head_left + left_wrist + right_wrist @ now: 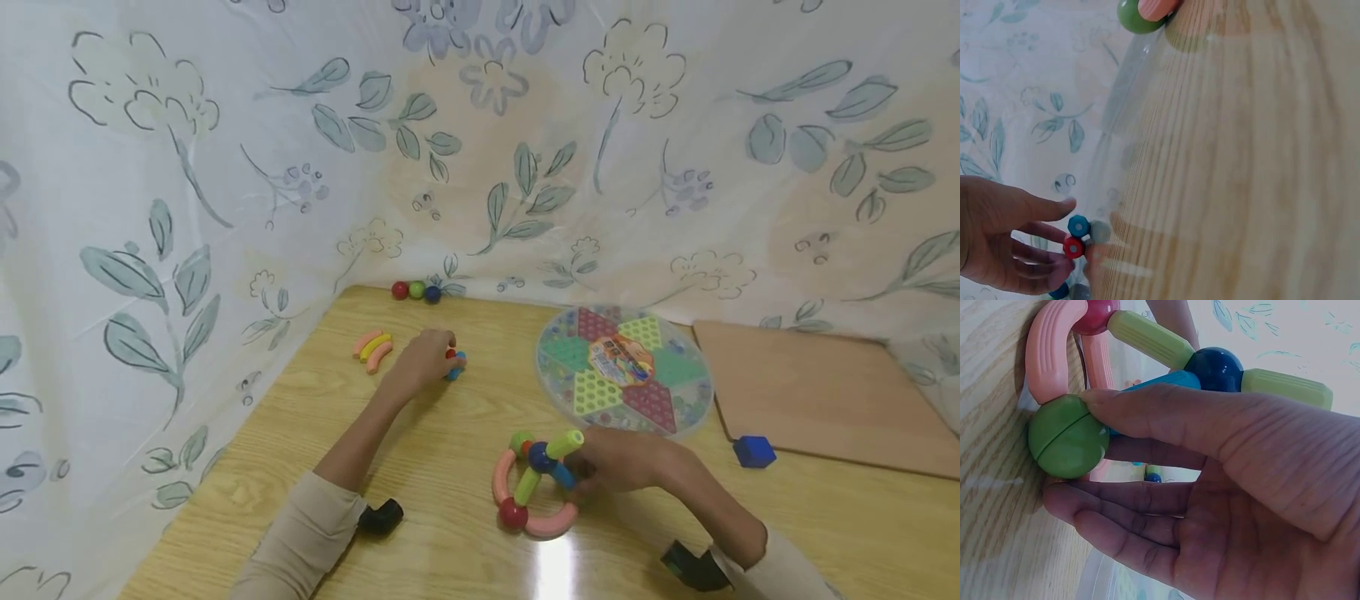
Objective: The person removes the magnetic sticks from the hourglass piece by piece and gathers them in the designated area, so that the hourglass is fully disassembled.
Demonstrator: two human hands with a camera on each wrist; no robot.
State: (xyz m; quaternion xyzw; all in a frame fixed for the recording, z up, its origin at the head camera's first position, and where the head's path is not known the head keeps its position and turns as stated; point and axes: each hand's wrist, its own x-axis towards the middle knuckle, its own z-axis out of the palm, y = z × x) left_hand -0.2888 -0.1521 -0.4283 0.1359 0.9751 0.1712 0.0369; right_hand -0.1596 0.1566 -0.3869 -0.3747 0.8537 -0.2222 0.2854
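Observation:
My right hand (626, 458) is at a built frame of magnetic sticks and balls. In the right wrist view its thumb and fingers grip a green ball (1067, 437). That ball joins a pink curved stick (1047, 353) and a blue stick (1169, 384). A dark blue ball (541, 457), a red ball (513, 513) and light green sticks (527, 486) form the rest. Farther back, my left hand (423, 362) hangs around a small bunch of sticks. In the left wrist view, thumb and fingers spread around a red stick (1074, 247) and a blue stick (1079, 226).
Left of my left hand lie pink and yellow curved sticks (375, 347). Red, green and blue balls (417, 290) line the back edge. A round Chinese checkers board (566, 354), a brown wooden board (817, 392) and a blue cube (754, 452) occupy the right side.

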